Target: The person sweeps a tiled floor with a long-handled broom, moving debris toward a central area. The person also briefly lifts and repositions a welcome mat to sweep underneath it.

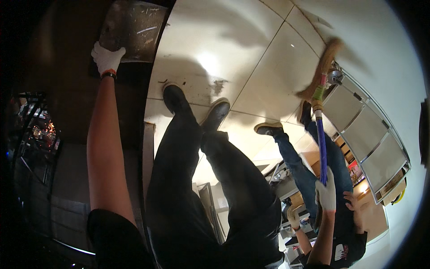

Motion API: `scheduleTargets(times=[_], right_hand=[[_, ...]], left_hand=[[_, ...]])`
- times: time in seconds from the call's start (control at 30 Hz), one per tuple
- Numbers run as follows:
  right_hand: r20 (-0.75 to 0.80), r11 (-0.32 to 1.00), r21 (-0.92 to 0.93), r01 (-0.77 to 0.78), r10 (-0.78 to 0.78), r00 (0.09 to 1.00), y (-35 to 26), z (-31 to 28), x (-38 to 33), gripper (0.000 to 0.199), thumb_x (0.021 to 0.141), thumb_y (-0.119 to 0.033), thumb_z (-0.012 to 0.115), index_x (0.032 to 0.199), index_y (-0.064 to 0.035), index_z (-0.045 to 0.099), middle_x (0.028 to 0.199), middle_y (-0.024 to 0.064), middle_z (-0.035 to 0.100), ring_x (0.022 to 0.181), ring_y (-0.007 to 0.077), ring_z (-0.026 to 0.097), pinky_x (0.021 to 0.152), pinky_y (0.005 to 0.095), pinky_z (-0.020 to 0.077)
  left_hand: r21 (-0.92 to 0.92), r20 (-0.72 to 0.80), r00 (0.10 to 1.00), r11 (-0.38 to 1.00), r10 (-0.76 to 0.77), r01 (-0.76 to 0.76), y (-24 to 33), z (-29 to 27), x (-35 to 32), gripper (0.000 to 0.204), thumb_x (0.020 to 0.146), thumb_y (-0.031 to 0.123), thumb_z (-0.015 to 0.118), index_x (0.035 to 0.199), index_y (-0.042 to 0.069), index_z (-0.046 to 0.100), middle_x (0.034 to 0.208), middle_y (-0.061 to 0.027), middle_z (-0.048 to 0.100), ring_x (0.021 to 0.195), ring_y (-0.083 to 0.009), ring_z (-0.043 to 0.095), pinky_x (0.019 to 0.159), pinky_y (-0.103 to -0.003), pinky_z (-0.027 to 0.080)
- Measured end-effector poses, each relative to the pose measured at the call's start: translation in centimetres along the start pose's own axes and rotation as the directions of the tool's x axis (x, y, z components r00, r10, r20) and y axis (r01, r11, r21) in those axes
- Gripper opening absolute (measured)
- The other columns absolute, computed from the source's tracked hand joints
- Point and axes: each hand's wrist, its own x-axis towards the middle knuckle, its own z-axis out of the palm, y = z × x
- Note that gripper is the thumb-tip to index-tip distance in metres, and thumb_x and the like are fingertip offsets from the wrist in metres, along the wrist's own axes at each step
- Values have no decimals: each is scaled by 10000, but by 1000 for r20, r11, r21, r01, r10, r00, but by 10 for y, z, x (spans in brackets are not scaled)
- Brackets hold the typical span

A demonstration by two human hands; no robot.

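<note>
Pale floor tiles shine; right hand grips broom, left hand clutches dark panel.

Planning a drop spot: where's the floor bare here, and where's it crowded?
Bare pale tiles lie ahead of the person's shoes, between the dark panel under the left hand and the broom head. Crowded: lower right, around the right hand on the broom handle, co-worker, shelving.

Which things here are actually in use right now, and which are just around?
In hand:
- broom, gripped by the gloved right hand
- metal panel, touched by the gloved left hand

Just around:
- another person standing close by
- glass cabinet
- tiled floor
</note>
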Motion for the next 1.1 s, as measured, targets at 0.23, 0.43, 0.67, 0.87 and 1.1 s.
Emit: scheduleTargets(times=[0.23,0.43,0.67,0.87,1.1], right_hand=[[274,995,95,-13,-14,962,-44,82,122,645,874,-14,545,1504,-54,411,654,10,514,439,122,511,382,300,417],[496,964,57,258,-252,831,-131,128,-9,815,801,-60,602,1584,1,385,742,37,542,477,132,524,446,287,444],[468,987,156,-23,-53,882,-123,55,-74,1005,721,3,658,1644,49,262,691,61,567,437,123,523,389,244,412],[345,897,320,-304,188,920,40,23,-108,810,816,-2,586,1598,-32,379,668,44,559,421,126,513,371,272,419],[513,914,268,-304,131,848,82,139,-36,672,859,-9,554,1523,-82,488,652,4,515,420,94,463,379,260,384]], left_hand=[[-102,-28,999,995,18,-21,-1,2,-15,1154,669,366,937,1580,10,324,1530,-270,404,1445,-452,410,1200,-536,417],[-77,-72,997,997,-1,-4,-29,-5,-60,1183,689,363,943,1603,12,280,1608,-280,323,1490,-463,361,1215,-541,406],[-146,-103,995,989,4,-20,-38,-8,-77,1204,689,410,949,1618,40,276,1625,-269,300,1481,-470,370,1199,-571,425],[-81,-71,997,996,21,-26,-58,-7,-81,1203,667,385,948,1596,11,282,1594,-292,334,1466,-474,376,1206,-542,417],[-39,-124,986,992,113,-119,-88,-5,-101,1180,663,379,937,1585,-2,306,1573,-293,362,1461,-456,393,1189,-541,429]])
